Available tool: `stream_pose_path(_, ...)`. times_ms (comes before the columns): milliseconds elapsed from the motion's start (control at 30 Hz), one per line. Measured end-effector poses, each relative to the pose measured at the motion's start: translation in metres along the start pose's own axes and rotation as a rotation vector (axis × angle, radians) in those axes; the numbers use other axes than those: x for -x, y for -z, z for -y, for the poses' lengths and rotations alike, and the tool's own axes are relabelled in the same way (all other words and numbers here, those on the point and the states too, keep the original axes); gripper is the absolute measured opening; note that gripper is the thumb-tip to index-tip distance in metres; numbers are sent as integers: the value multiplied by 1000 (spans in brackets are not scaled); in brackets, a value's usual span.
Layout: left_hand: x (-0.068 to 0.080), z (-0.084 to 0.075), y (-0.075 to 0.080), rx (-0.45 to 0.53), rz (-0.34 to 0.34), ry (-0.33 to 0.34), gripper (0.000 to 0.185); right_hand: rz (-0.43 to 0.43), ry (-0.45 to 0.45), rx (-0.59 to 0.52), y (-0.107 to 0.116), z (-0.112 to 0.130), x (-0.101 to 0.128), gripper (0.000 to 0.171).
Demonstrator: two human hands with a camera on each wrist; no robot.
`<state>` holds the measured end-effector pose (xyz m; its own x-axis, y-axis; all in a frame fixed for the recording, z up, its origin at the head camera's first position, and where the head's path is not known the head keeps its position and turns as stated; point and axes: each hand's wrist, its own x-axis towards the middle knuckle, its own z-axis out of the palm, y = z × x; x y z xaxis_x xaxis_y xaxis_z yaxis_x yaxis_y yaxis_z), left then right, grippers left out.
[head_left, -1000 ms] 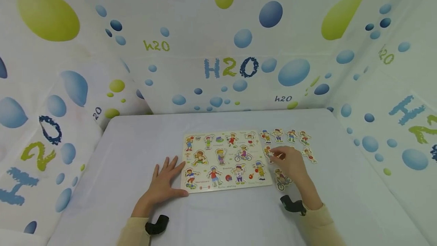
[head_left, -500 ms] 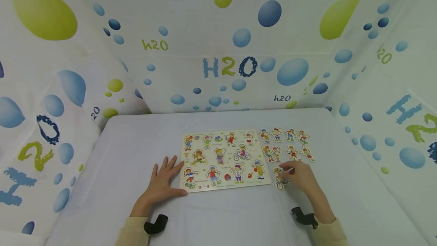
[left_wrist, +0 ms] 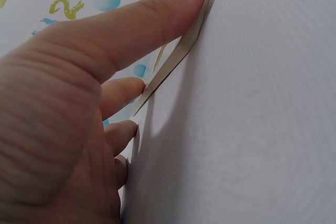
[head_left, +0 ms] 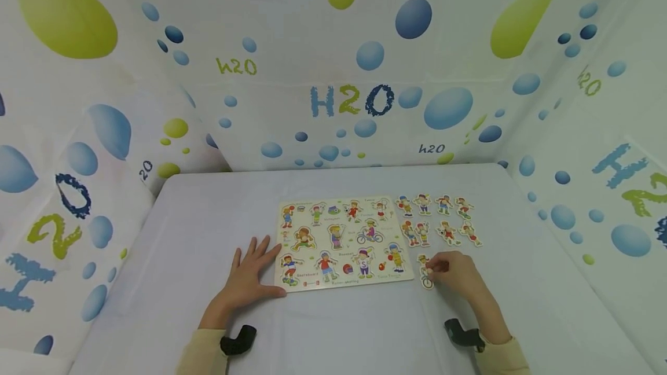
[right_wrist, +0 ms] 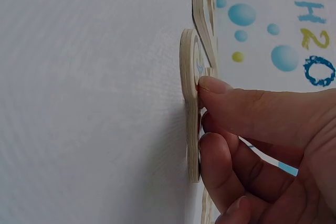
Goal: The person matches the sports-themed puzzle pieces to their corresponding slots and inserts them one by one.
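Cyclist piece [head_left: 426, 274] lies flat under right-hand fingers [head_left: 436, 268].

One wooden puzzle board [head_left: 341, 243] lies at the centre of one white table [head_left: 208, 236]. Nine loose figure pieces lie to its right: four in the far row [head_left: 433, 205], four in the middle row [head_left: 440, 232], one cyclist piece [head_left: 425, 272] nearest. Two hands appear: left hand [head_left: 249, 280], right hand [head_left: 458, 275].
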<state>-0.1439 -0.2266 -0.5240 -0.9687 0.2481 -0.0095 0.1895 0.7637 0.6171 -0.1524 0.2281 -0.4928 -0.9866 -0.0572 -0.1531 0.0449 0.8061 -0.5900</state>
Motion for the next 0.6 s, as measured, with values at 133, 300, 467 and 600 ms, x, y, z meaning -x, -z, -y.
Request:
stream_pose_path(133,-1,0,1,0,-4,-6,106,2,-13,-17,0,1,1,8)
stream_pose_path(300,-1,1,0,1,-3,-5,106,4,-24,-15,0,1,1,8)
stream_pose_path(467,-2,2,-1,1,-5,-3,106,9,-18,-14,0,2,1,7)
stream_pose_path(600,-2,2,-1,-1,-7,-2,106,8,-24,-11,0,2,1,7)
